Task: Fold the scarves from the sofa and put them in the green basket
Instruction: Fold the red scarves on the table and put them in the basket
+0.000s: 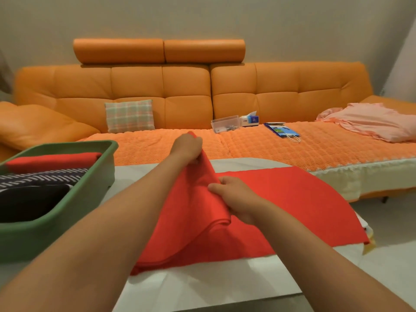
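We see a plain bright-red cloth scarf [281,199] spread flat across the white worktop [213,287] in the centre and right of the frame, its right end running to the worktop's edge. Its left part is lifted and doubled over towards the middle, forming a soft rounded fold at lower centre.

Our left hand [188,148], at the centre of the frame, has its grip clamped on the far raised corner of the red scarf, fingers curled around the cloth with a tip of red showing above the knuckles. Our right hand [234,199], just below and to the right, has thumb and fingers closed together on the near edge of the same lifted layer, the palm resting over the flat part of the scarf.

At the left edge of the frame sits the green rectangular plastic basket [90,197] on the worktop, holding a folded red scarf [54,161], a dark scarf with white dashes [42,176] and a folded black scarf [31,203] side by side.

Behind, across the upper frame, stands the orange leather sofa [186,86]
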The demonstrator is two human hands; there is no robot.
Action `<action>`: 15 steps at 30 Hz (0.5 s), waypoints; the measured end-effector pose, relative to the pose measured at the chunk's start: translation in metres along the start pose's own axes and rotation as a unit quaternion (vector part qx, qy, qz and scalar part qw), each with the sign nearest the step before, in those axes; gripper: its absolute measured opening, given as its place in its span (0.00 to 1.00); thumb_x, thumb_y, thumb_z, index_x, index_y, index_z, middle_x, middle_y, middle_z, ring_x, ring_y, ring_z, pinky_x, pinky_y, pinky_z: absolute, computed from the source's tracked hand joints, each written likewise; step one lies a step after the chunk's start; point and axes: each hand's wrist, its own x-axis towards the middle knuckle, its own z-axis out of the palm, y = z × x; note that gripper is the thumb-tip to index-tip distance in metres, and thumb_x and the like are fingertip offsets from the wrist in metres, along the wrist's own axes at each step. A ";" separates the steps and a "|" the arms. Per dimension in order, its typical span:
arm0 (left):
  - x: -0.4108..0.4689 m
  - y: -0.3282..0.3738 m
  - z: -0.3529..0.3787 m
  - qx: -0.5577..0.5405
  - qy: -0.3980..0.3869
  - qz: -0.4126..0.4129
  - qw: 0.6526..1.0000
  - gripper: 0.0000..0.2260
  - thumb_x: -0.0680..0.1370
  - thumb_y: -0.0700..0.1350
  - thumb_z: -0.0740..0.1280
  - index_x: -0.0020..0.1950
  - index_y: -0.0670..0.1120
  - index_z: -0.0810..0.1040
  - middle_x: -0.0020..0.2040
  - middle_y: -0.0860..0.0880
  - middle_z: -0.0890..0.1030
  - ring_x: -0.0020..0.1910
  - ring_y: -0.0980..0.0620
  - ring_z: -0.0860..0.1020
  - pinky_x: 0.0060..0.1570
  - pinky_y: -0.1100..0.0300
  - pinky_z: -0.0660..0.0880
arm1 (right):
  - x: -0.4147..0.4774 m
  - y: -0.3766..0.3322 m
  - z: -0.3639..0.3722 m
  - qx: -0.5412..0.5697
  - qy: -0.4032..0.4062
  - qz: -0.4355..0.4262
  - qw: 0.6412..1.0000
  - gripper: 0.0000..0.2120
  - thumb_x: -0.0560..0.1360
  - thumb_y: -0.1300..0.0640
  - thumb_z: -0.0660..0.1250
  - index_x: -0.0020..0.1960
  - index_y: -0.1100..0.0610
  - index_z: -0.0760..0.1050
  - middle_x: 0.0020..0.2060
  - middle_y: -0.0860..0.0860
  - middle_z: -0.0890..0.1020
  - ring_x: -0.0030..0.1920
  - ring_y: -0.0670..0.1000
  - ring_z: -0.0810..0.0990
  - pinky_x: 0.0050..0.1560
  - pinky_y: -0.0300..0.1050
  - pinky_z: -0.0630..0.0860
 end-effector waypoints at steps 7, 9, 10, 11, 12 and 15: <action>-0.039 -0.014 0.047 0.066 -0.178 0.058 0.980 0.14 0.82 0.47 0.57 0.59 0.42 0.77 0.57 0.42 0.82 0.49 0.43 0.80 0.51 0.53 0.76 | -0.023 0.029 -0.056 -0.275 0.061 0.153 0.947 0.03 0.77 0.59 0.65 0.48 0.58 0.72 0.33 0.56 0.73 0.28 0.53 0.72 0.27 0.40 0.69; -0.058 -0.043 0.051 0.170 -0.160 0.096 0.968 0.15 0.82 0.48 0.58 0.66 0.47 0.75 0.67 0.46 0.77 0.64 0.45 0.75 0.63 0.54 0.70 | -0.026 0.033 -0.058 -0.380 0.050 0.157 0.910 0.10 0.76 0.56 0.65 0.54 0.61 0.73 0.44 0.59 0.80 0.39 0.59 0.81 0.31 0.48 0.76; -0.066 -0.060 0.051 0.209 -0.148 0.113 0.960 0.16 0.83 0.50 0.58 0.69 0.49 0.74 0.70 0.48 0.74 0.68 0.45 0.73 0.66 0.53 0.68 | -0.026 0.031 -0.057 -0.410 0.057 0.146 0.899 0.13 0.76 0.55 0.65 0.56 0.61 0.74 0.50 0.61 0.81 0.45 0.62 0.83 0.37 0.51 0.78; -0.076 -0.076 0.049 0.241 -0.133 0.124 0.953 0.17 0.83 0.51 0.58 0.71 0.50 0.72 0.72 0.48 0.72 0.71 0.46 0.70 0.69 0.51 0.66 | -0.025 0.029 -0.054 -0.447 0.067 0.133 0.882 0.16 0.76 0.53 0.64 0.59 0.61 0.74 0.54 0.60 0.81 0.52 0.62 0.83 0.43 0.52 0.79; -0.085 -0.091 0.045 0.265 -0.114 0.132 0.948 0.18 0.83 0.53 0.57 0.73 0.52 0.70 0.74 0.49 0.70 0.73 0.47 0.67 0.70 0.50 0.64 | -0.026 0.027 -0.050 -0.495 0.083 0.119 0.856 0.19 0.76 0.50 0.64 0.63 0.60 0.73 0.58 0.59 0.80 0.57 0.61 0.81 0.51 0.51 0.78; -0.113 -0.126 0.029 0.278 -0.069 0.129 0.949 0.22 0.83 0.57 0.56 0.76 0.54 0.65 0.78 0.49 0.62 0.77 0.50 0.59 0.75 0.48 0.55 | -0.029 0.030 -0.035 -0.624 0.135 0.029 0.769 0.28 0.76 0.45 0.63 0.71 0.55 0.63 0.66 0.57 0.73 0.67 0.59 0.73 0.63 0.53 0.70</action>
